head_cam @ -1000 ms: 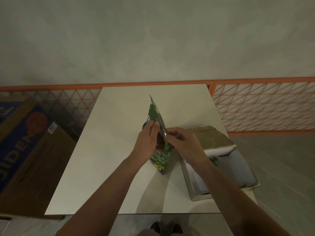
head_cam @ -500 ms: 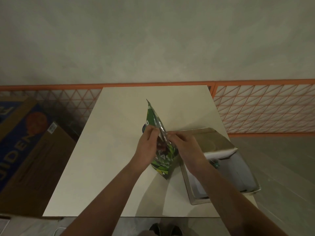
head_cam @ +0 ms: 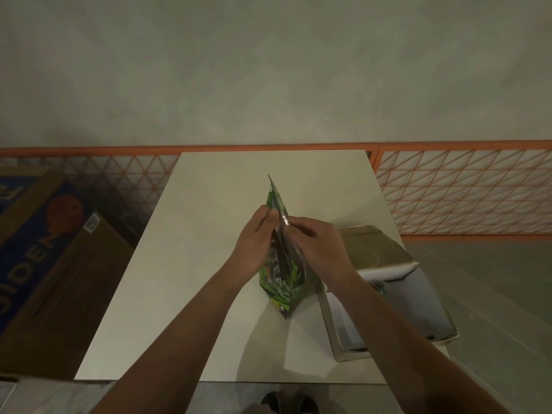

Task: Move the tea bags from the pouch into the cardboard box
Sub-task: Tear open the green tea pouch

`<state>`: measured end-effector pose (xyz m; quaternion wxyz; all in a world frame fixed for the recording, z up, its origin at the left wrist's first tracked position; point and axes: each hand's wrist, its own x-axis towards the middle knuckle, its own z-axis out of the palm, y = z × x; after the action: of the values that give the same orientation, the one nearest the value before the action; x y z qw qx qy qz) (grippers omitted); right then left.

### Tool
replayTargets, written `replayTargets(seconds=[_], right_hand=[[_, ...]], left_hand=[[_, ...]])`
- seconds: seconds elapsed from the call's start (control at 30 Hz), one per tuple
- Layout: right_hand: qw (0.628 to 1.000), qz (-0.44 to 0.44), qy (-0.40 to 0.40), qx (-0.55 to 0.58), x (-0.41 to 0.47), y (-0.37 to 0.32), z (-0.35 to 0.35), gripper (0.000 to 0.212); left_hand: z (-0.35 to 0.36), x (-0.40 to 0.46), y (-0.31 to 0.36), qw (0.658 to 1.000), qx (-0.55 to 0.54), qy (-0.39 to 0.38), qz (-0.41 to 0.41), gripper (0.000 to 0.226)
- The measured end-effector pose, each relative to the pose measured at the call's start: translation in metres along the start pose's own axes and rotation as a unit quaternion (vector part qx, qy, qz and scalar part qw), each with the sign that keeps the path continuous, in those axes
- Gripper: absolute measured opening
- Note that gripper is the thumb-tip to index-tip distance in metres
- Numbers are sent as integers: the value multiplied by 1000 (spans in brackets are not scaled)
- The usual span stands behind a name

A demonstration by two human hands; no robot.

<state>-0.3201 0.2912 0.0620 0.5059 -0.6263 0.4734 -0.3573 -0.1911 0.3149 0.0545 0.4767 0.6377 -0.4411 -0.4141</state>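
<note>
A green printed tea pouch [head_cam: 280, 282] stands upright near the middle of the white table [head_cam: 191, 264]. My left hand [head_cam: 254, 243] pinches the left side of the pouch's top edge. My right hand [head_cam: 319, 246] pinches the right side of the same edge, so the two hands face each other across the mouth. A slit shows between the two sides of the mouth. No tea bag is visible. The open cardboard box [head_cam: 418, 321] lies just right of the pouch at the table's right edge, its lid [head_cam: 373, 249] folded back.
A large brown carton with blue print [head_cam: 44, 258] stands on the floor to the left of the table. An orange mesh fence [head_cam: 463, 189] runs behind the table along a grey wall. My shoes [head_cam: 286, 403] show below the table's near edge.
Both hands have stayed on the pouch's top edge and the mouth has parted slightly. The pouch has tilted a little and its lower front now shows more.
</note>
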Motion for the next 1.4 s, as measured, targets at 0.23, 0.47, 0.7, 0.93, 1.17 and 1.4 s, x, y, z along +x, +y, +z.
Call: replayTargets(seconds=[0.23, 0.47, 0.7, 0.93, 1.17, 1.4], right_hand=[[996, 70, -6, 57, -1, 4, 0, 19], [997, 66, -5, 41, 0, 3, 4, 18], [1000, 16, 19, -9, 14, -7, 6, 21], [994, 97, 33, 48, 17, 4, 6, 19], [999, 21, 8, -22, 13, -1, 9, 17], [992, 10, 109, -67, 23, 9, -8, 4]], left_hand=[[0, -6, -9, 1000, -27, 2, -15, 24], [-3, 11, 3, 998, 18, 55, -24, 26], [-7, 14, 5, 998, 55, -4, 13, 33], [-6, 11, -4, 999, 1, 19, -29, 28], [-8, 22, 14, 998, 12, 36, -58, 31], [-26, 31, 17, 979, 195, 65, 13, 27]])
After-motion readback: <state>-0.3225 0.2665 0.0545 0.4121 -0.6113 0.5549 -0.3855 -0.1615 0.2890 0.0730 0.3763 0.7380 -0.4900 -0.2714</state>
